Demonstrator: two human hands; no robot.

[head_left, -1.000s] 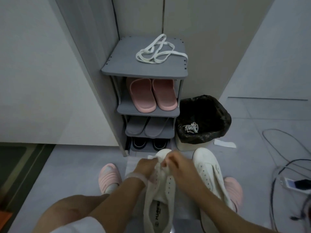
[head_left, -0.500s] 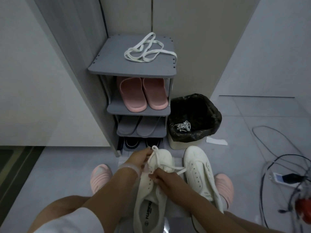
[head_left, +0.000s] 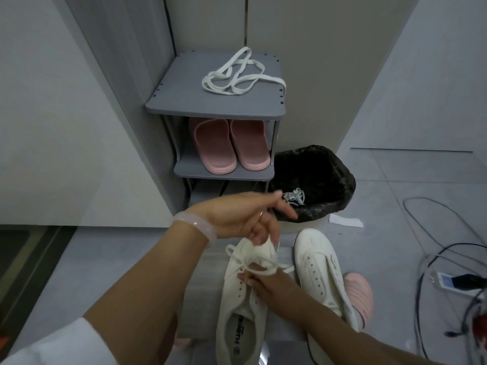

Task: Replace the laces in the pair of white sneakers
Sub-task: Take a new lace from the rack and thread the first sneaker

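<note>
Old lace (head_left: 259, 260) half out of left sneaker (head_left: 243, 306), toe pointing away from you.
Your left hand (head_left: 246, 217) sits above the toe, fingertips pinching the limp flat cotton lace; right hand (head_left: 271, 287) nearer the eyelets, curled on lace at the canvas vamp. Second sneaker (head_left: 322, 280) just right, unlaced. New laces (head_left: 241, 75) lie well ahead on grey shoe rack (head_left: 184, 101); bin (head_left: 313, 180) w/ a discarded lace betw.

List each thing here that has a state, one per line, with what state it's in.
Left sneaker: lace partly out, eyelets near the tongue bare.
Right sneaker: unlaced, on the floor.
Left hand: pinching the lace, lifting it.
Right hand: holding the left sneaker.
Spare lace: loose on the rack top.
Bin: open, lace inside.
</note>
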